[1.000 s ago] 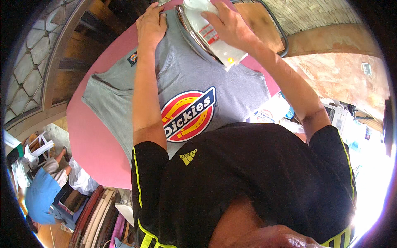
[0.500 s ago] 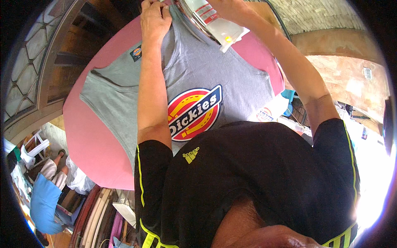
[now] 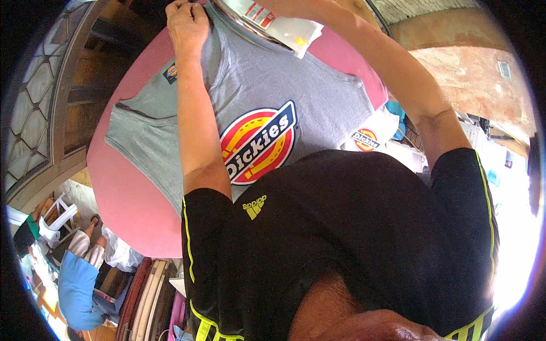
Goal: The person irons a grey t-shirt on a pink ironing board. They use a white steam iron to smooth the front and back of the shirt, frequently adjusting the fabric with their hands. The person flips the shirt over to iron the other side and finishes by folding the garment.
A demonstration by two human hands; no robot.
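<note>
Nearest to the camera is the person's own chest in a black shirt (image 3: 341, 238) with neon yellow trim, filling most of the lower half. Down at the near left, past the edge of the counter, there's another person in blue (image 3: 77, 287) sitting on the floor level below, plus a stack of folded fabric (image 3: 151, 301).

Then the pink counter (image 3: 122, 199), rounded edge, with a grey t-shirt (image 3: 273, 96) spread flat on it, chest side up, the round red, yellow and blue logo print (image 3: 259, 142) sitting at the near end just in front of the person. The shirt's bottom hem is the far end. One sleeve sticks out to the left.

The left hand (image 3: 187, 25) is stretched out to the far left part of the shirt, fingers curled down and pinching the grey cloth at the far hem, so that grip is closed on the t-shirt. The right forearm runs up along the right side to the top edge, but the right hand itself is cut off by the frame, so can't tell what its grip is doing. Just by it at the far end lies a white packet with red markings (image 3: 278, 23) overlapping the shirt's far edge.
</note>
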